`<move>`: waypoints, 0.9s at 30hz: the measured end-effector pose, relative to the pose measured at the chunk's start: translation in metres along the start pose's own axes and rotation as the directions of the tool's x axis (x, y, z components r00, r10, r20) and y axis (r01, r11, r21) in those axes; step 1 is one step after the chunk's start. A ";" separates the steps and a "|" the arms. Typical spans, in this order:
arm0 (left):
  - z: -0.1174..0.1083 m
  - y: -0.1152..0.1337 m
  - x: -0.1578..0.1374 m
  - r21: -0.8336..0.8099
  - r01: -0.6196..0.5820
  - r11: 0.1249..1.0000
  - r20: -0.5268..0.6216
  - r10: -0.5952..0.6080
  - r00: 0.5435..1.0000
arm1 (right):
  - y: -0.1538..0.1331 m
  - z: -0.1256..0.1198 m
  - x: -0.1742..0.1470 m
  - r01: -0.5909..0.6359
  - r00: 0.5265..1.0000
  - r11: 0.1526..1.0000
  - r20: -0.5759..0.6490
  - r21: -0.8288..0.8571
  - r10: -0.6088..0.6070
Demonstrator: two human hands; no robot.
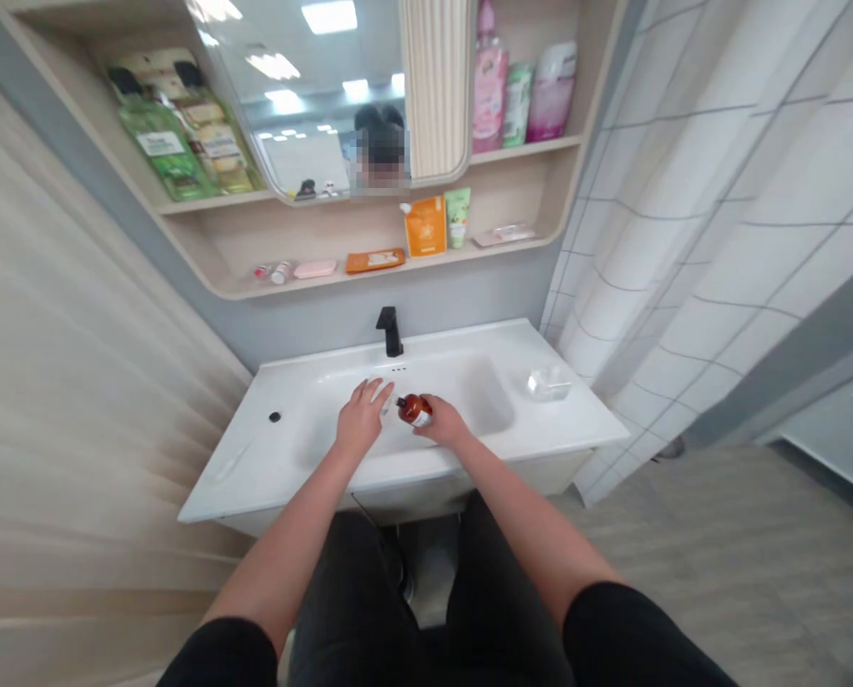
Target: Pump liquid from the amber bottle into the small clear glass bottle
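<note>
My right hand [444, 422] is wrapped round a small amber bottle [416, 410] with a pale label, over the white sink basin [480, 393]. The bottle is tilted, its black neck end pointing left at my left hand [359, 418]. The fingers of my left hand are curved round a small clear thing [386, 406] just beside the bottle's neck. Its kind is too small and blurred to make out. A black faucet [390, 332] stands behind both hands. On the countertop to the left lies a small black round piece [275, 417].
A clear container [550, 384] sits on the counter's right side. Above hangs a mirror cabinet whose lower shelf [218, 283] holds an orange pouch [426, 227], a green tube [457, 218] and a pink bar [316, 269]. A curtain [75, 382] borders the left, white tiles the right.
</note>
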State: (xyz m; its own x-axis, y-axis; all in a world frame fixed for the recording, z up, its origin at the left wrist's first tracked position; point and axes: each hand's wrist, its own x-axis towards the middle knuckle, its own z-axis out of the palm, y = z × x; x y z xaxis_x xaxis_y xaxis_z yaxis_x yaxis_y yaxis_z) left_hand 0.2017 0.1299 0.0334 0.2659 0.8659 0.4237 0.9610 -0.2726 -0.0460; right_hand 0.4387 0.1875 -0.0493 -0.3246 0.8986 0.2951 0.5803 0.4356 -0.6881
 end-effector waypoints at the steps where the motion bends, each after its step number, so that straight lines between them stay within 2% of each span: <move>1: -0.002 0.000 0.001 0.004 -0.006 1.000 0.003 0.006 1.000 | 0.000 -0.001 0.000 0.004 1.000 1.000 -0.006 0.007 -0.004; 18: -0.031 0.009 0.026 0.101 -0.077 0.992 0.077 0.069 0.995 | -0.008 -0.008 -0.003 0.002 0.997 0.989 -0.077 0.146 0.010; 27: -0.043 0.014 0.039 0.103 -0.132 0.986 0.093 0.123 0.988 | -0.004 -0.004 -0.003 0.000 0.991 0.977 -0.129 0.212 0.028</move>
State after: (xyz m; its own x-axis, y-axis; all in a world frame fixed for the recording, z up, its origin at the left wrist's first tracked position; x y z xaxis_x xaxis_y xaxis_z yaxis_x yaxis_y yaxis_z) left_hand 0.2222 0.1422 0.0878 0.3879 0.8610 0.3290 0.9200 -0.3401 -0.1947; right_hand 0.4404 0.1837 -0.0450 -0.2095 0.9097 0.3586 0.4091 0.4147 -0.8128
